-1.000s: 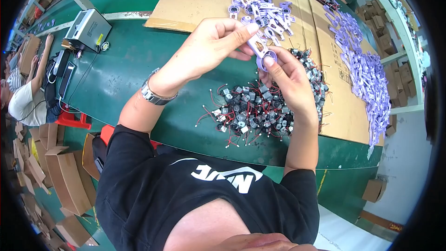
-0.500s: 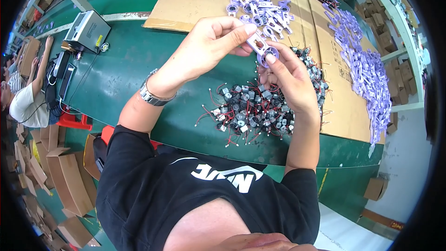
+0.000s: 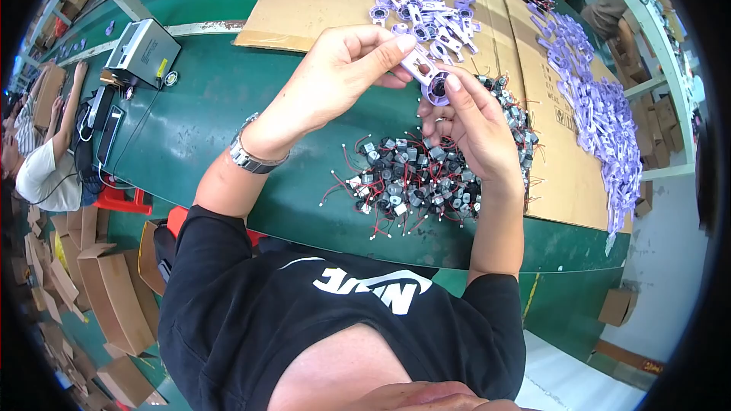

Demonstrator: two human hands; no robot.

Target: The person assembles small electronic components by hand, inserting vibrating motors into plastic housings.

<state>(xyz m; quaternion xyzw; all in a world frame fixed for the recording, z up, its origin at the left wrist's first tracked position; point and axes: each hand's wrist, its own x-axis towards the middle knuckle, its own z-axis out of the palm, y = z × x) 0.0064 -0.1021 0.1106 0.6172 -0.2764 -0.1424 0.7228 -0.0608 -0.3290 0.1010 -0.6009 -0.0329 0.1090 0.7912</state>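
Between my hands is a lilac plastic housing [image 3: 419, 66], with a slotted white handle part and a round ring at one end. My left hand [image 3: 354, 68] pinches the handle end between thumb and fingers. At the ring end, my right hand [image 3: 480, 118] grips with the thumb on the rim and fingers curled beneath. A dark round part [image 3: 438, 87] shows inside the ring. Just below my right hand lies a heap of small motors [image 3: 419, 175] with red and black wires. Beyond my hands sits a loose pile of similar lilac housings [image 3: 449, 19].
Flattened cardboard [image 3: 297, 0] covers part of the green table [image 3: 205, 114]. At right spreads a long heap of lilac parts [image 3: 601, 122]. A grey metal box device [image 3: 145, 49] with cables stands at left. Other people work at the far left and top right.
My right thumb has moved from the ring's middle to its rim, uncovering the dark centre. The housing has shifted slightly. At top right a person has come further into view.
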